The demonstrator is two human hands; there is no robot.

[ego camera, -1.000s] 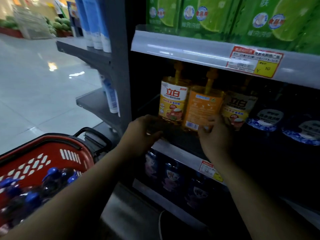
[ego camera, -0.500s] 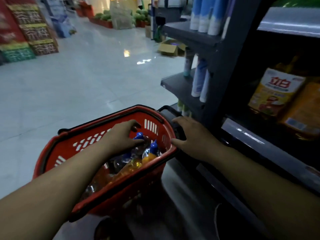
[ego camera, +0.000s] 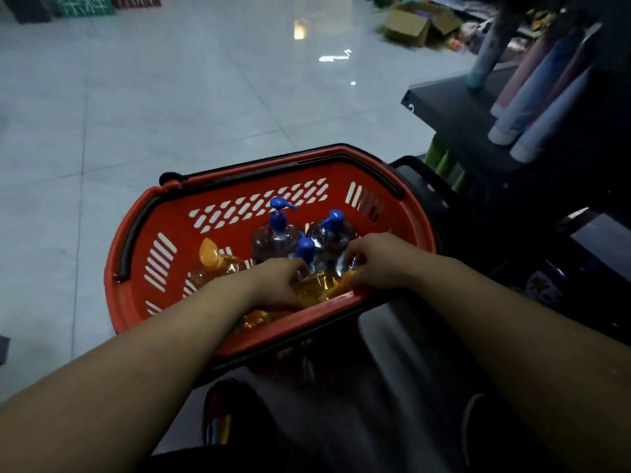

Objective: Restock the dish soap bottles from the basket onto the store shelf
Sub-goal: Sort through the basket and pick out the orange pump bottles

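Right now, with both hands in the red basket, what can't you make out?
Head view:
- Left hand: its grip on the orange bottle, fingers hidden beneath the hand.
- Right hand: fingertips tucked among the blue-pump bottles.
- Bottle labels: too dark and blurred.
- Basket floor: hidden under bottles and hands.

A shop: red shopping basket, shelf stocked with tubes, glossy tiled floor.

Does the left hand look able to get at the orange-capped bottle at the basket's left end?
Probably yes: the left hand is inside the red basket, the orange-capped bottle sits close to its left, and nothing covers the bottle's cap or shoulder.
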